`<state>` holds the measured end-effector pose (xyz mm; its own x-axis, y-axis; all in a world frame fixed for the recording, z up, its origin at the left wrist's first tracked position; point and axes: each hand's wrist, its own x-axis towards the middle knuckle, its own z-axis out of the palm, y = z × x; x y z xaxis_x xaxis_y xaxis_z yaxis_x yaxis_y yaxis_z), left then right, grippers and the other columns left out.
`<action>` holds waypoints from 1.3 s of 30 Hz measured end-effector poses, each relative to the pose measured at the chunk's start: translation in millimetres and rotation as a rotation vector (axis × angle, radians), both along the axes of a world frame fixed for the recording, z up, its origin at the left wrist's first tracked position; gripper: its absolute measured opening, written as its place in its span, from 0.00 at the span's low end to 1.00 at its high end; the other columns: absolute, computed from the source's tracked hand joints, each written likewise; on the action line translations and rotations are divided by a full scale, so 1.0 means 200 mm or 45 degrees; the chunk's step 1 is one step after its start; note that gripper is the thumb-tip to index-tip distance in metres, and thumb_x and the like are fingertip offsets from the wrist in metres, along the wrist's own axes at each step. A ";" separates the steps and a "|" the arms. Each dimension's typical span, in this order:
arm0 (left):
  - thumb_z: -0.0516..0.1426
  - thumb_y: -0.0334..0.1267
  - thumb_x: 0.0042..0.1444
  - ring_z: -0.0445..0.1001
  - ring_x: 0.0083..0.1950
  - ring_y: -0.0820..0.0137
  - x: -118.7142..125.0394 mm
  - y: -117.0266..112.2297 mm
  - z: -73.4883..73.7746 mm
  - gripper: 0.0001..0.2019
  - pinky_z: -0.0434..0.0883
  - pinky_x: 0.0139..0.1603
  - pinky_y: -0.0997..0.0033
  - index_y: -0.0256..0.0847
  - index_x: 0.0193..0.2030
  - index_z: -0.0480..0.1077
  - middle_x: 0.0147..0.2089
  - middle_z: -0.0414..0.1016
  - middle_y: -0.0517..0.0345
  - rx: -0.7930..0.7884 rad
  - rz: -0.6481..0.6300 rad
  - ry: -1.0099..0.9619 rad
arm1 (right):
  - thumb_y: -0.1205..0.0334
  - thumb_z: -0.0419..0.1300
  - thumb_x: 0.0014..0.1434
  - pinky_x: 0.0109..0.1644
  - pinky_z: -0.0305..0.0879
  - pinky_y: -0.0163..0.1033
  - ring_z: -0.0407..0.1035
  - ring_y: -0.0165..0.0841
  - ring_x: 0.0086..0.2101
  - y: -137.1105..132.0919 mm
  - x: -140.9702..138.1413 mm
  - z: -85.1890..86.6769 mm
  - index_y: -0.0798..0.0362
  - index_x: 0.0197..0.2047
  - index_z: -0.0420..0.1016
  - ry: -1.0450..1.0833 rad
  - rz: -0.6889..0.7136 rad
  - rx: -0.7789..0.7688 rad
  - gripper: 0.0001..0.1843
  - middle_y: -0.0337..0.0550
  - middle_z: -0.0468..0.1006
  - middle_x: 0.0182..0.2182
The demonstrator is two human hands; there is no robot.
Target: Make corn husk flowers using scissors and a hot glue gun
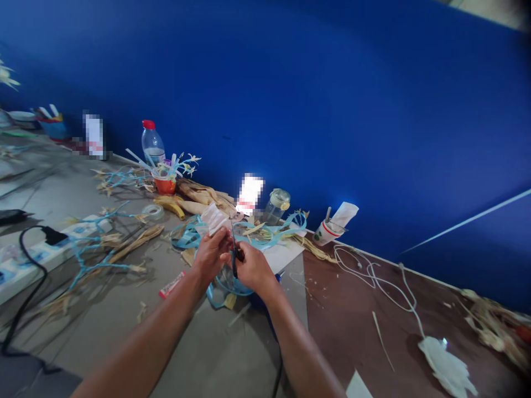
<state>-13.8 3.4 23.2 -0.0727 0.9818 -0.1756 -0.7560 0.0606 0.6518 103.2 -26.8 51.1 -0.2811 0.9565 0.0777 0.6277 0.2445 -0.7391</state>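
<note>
In the middle of the head view, my left hand [212, 251] pinches a pale, papery sheet [214, 217] that sticks up above its fingers. My right hand [254, 265] is closed round the dark handles of a pair of scissors [233, 243], whose blades point upward beside the sheet. Whether the blades touch the sheet I cannot tell. Below and behind both hands lie loops of light blue ribbon [188, 233]. A white sheet of paper [286, 257] lies just right of my right hand.
Left are a white power strip [31, 271] with a black cable and blue wrapped stems [89, 268]. Along the blue wall stand a red-capped bottle [152, 145], an orange cup [165, 185], a glass jar [277, 205] and a white cup [327, 231]. A white cord [385, 284] runs right.
</note>
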 end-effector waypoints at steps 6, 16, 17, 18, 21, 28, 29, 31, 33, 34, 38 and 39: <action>0.69 0.39 0.36 0.66 0.20 0.78 0.01 0.00 0.00 0.15 0.64 0.22 0.78 0.38 0.26 0.69 0.20 0.69 0.65 -0.015 0.070 0.037 | 0.52 0.60 0.57 0.34 0.61 0.34 0.70 0.33 0.30 0.00 -0.01 -0.01 0.52 0.41 0.73 -0.020 -0.003 0.035 0.14 0.43 0.79 0.32; 0.68 0.40 0.39 0.68 0.20 0.78 0.00 0.00 -0.01 0.14 0.66 0.23 0.79 0.35 0.26 0.70 0.20 0.70 0.63 0.001 -0.001 -0.004 | 0.52 0.57 0.58 0.33 0.60 0.34 0.69 0.33 0.30 -0.01 -0.01 0.01 0.52 0.40 0.73 -0.026 -0.007 0.042 0.13 0.43 0.79 0.32; 0.68 0.40 0.39 0.68 0.20 0.78 0.00 0.00 -0.01 0.14 0.66 0.23 0.79 0.35 0.26 0.70 0.20 0.70 0.63 0.006 -0.008 -0.005 | 0.53 0.57 0.58 0.33 0.59 0.34 0.69 0.33 0.30 -0.01 -0.01 0.01 0.52 0.40 0.73 -0.028 -0.007 0.039 0.13 0.43 0.79 0.31; 0.68 0.39 0.39 0.68 0.21 0.78 0.00 0.00 -0.01 0.13 0.66 0.23 0.79 0.35 0.26 0.70 0.21 0.70 0.63 0.009 -0.009 -0.007 | 0.53 0.57 0.58 0.33 0.59 0.34 0.69 0.33 0.29 -0.01 0.00 0.01 0.52 0.40 0.73 -0.031 -0.007 0.037 0.13 0.43 0.79 0.31; 0.68 0.39 0.40 0.68 0.21 0.79 0.00 0.00 -0.01 0.13 0.66 0.23 0.79 0.35 0.26 0.70 0.21 0.70 0.63 0.019 -0.009 -0.018 | 0.53 0.57 0.58 0.33 0.59 0.34 0.68 0.33 0.29 -0.01 0.00 0.00 0.52 0.40 0.73 -0.034 0.000 0.053 0.12 0.43 0.78 0.31; 0.67 0.38 0.42 0.69 0.21 0.77 -0.02 0.00 0.00 0.12 0.66 0.21 0.79 0.36 0.28 0.69 0.21 0.70 0.62 -0.006 -0.066 -0.086 | 0.53 0.57 0.59 0.31 0.57 0.34 0.67 0.31 0.28 -0.01 0.00 0.00 0.52 0.40 0.73 -0.035 0.016 0.050 0.12 0.42 0.77 0.29; 0.66 0.38 0.43 0.69 0.21 0.77 -0.02 0.00 0.00 0.12 0.66 0.21 0.79 0.36 0.29 0.69 0.22 0.70 0.62 -0.011 -0.081 -0.103 | 0.53 0.57 0.59 0.31 0.57 0.33 0.67 0.31 0.28 -0.01 0.00 0.01 0.52 0.39 0.73 -0.040 0.020 0.047 0.11 0.41 0.77 0.29; 0.66 0.39 0.44 0.70 0.22 0.75 -0.02 -0.01 0.02 0.12 0.66 0.20 0.78 0.37 0.29 0.68 0.22 0.70 0.62 -0.007 -0.097 -0.119 | 0.54 0.57 0.59 0.30 0.56 0.33 0.66 0.31 0.28 -0.01 0.00 0.02 0.52 0.37 0.73 -0.054 0.024 0.043 0.11 0.41 0.77 0.29; 0.66 0.39 0.43 0.70 0.22 0.75 -0.02 -0.01 0.03 0.12 0.66 0.20 0.78 0.37 0.28 0.67 0.22 0.70 0.62 0.013 -0.091 -0.117 | 0.54 0.57 0.59 0.30 0.56 0.33 0.66 0.31 0.28 -0.01 -0.01 0.02 0.53 0.36 0.73 -0.068 0.023 0.040 0.11 0.41 0.77 0.28; 0.66 0.40 0.43 0.70 0.22 0.75 -0.03 -0.01 0.04 0.13 0.66 0.20 0.78 0.37 0.27 0.67 0.22 0.70 0.62 0.019 -0.087 -0.115 | 0.54 0.58 0.59 0.30 0.56 0.33 0.65 0.31 0.28 -0.01 -0.01 0.03 0.53 0.36 0.73 -0.072 0.026 0.036 0.11 0.41 0.76 0.28; 0.67 0.40 0.42 0.70 0.22 0.75 -0.03 -0.01 0.05 0.14 0.66 0.21 0.77 0.38 0.27 0.67 0.22 0.69 0.63 0.015 -0.063 -0.125 | 0.54 0.58 0.58 0.30 0.56 0.33 0.65 0.30 0.27 -0.01 -0.01 0.02 0.53 0.34 0.72 -0.056 0.049 0.025 0.11 0.40 0.75 0.27; 0.67 0.40 0.42 0.70 0.23 0.75 -0.03 -0.01 0.05 0.14 0.66 0.21 0.77 0.38 0.27 0.67 0.22 0.69 0.63 0.020 -0.052 -0.129 | 0.54 0.57 0.58 0.30 0.57 0.33 0.65 0.30 0.27 -0.01 -0.01 0.02 0.53 0.34 0.72 -0.044 0.057 0.024 0.10 0.40 0.75 0.27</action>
